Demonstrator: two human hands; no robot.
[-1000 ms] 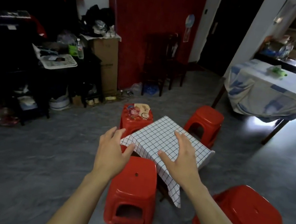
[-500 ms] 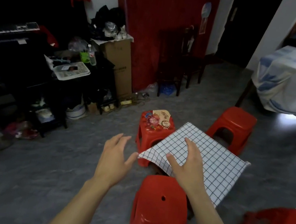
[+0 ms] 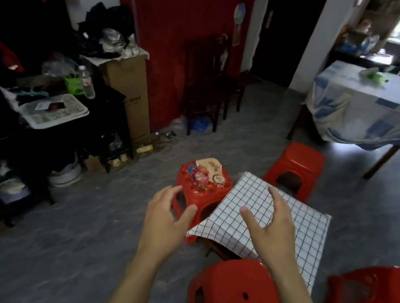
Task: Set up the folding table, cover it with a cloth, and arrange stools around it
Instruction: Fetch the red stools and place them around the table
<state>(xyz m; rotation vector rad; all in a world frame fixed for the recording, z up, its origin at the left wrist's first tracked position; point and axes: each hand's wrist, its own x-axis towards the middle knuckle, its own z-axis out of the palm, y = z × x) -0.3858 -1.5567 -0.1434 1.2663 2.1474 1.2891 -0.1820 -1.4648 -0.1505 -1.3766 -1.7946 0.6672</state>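
Four red stools ring the low folding table [image 3: 215, 249], which stands on the grey floor [image 3: 50, 245] under a white cloth with a dark grid [image 3: 306, 234]. Only a bit of dark frame shows below the cloth's near-left corner. The top sits turned like a diamond to the view: one corner points away, toward the gap between the floral-topped stool [image 3: 202, 182] and the far stool [image 3: 298, 163]. Its edges run diagonally across the floor. It looks close to square, so I cannot tell which way its long axis runs.

The near stool [image 3: 237, 294] stands at the table's near side, its seat with a small round hole. The right-hand stool [image 3: 373, 302] is just beside it, tilted so that its hollow underside shows. The floral-topped stool is close against the cloth's left edge.

Both hands are held out, palms down. The left hand [image 3: 167, 221] is off the table's left corner, in front of the floral-topped stool, its fingers spread and loose — it holds nothing. The right hand [image 3: 273, 229] is over the cloth with fingers fanned and slightly bent, gripping nothing (whether it touches the cloth I cannot tell).

Farther back stand a large table [image 3: 366, 111] draped in blue and white, a dark wooden chair [image 3: 207, 74] against the red wall, and a tall cardboard box [image 3: 128, 88].
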